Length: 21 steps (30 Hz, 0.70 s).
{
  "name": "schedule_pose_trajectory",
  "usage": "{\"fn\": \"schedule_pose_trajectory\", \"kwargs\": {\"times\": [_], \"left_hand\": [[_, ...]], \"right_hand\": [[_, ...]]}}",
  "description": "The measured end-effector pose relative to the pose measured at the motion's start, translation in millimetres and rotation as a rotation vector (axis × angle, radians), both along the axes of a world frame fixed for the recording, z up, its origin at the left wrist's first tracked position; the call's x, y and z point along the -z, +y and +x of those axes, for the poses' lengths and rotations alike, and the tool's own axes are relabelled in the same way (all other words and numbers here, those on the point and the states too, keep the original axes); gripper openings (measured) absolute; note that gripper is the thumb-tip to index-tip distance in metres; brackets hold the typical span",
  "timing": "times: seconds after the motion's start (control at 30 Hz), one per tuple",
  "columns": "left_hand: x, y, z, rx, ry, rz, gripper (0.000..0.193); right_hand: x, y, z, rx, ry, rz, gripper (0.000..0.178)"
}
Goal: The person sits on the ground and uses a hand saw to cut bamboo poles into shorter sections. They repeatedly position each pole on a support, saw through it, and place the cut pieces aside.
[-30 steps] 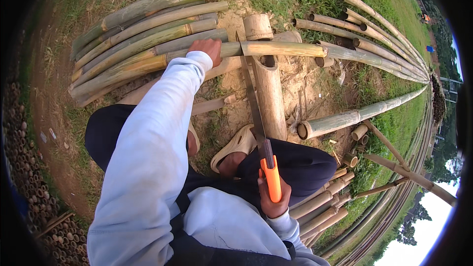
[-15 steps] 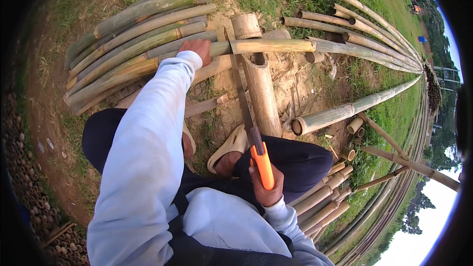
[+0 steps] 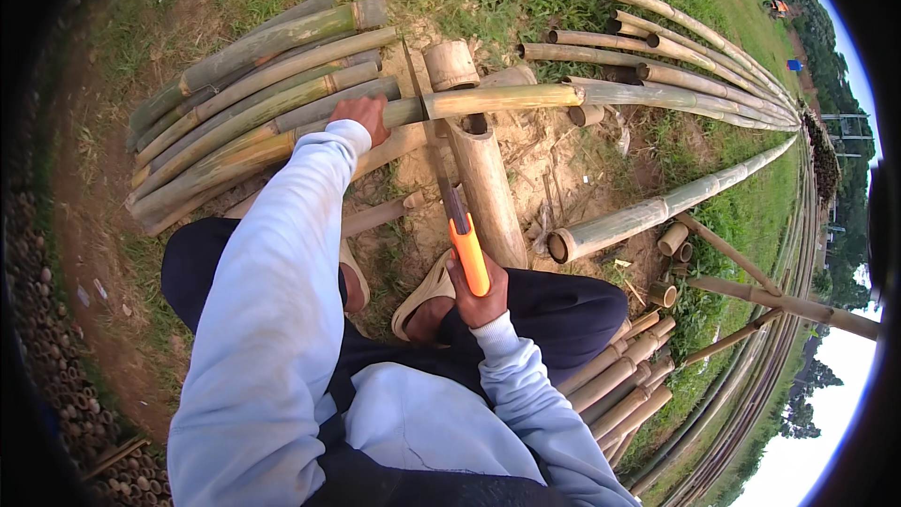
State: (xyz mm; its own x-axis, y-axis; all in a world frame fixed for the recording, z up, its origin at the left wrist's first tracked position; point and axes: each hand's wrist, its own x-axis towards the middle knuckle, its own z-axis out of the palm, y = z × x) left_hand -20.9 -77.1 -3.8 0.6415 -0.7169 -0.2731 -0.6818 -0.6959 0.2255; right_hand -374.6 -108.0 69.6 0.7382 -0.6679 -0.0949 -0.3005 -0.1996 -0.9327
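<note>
A long bamboo pole (image 3: 507, 99) lies crosswise over a thick notched bamboo piece (image 3: 488, 188) on the ground. Fingers wrapped over the pole, my left hand (image 3: 362, 119) grips it left of the saw. My right hand (image 3: 481, 291) is closed round the orange handle of a hand saw (image 3: 441, 164). The blade crosses the pole just right of my left hand, and its tip sticks out past the far side. How deep the cut goes I cannot tell.
Several cut bamboo lengths (image 3: 272, 66) lie side by side at the left. Long poles (image 3: 694, 80) fan out at the far right, and a single pole (image 3: 619, 225) lies nearer. Short pieces (image 3: 619, 380) are stacked by my right knee. Cut ends (image 3: 94, 413) pile up at lower left.
My right hand has pushed the saw forward and slightly left, so more blade shows beyond the pole. My left hand keeps its grip on the pole. The whole view has shifted slightly.
</note>
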Motion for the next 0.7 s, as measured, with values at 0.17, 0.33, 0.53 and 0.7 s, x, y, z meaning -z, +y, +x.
{"fn": "schedule_pose_trajectory", "kwargs": {"times": [0.17, 0.33, 0.53, 0.7], "left_hand": [[3, 7, 2, -0.019, 0.031, 0.046, 0.045], [1, 1, -1, 0.008, 0.013, 0.018, 0.037], [3, 6, -2, 0.013, -0.025, -0.016, 0.035], [3, 2, 6, 0.009, -0.020, -0.018, 0.037]], "right_hand": [[-24, 21, -28, 0.023, 0.035, -0.029, 0.019], [-41, 29, -16, -0.017, 0.090, -0.079, 0.022], [-65, 11, -51, -0.023, 0.118, -0.065, 0.016], [-69, 8, -50, -0.023, 0.158, -0.059, 0.014]]}}
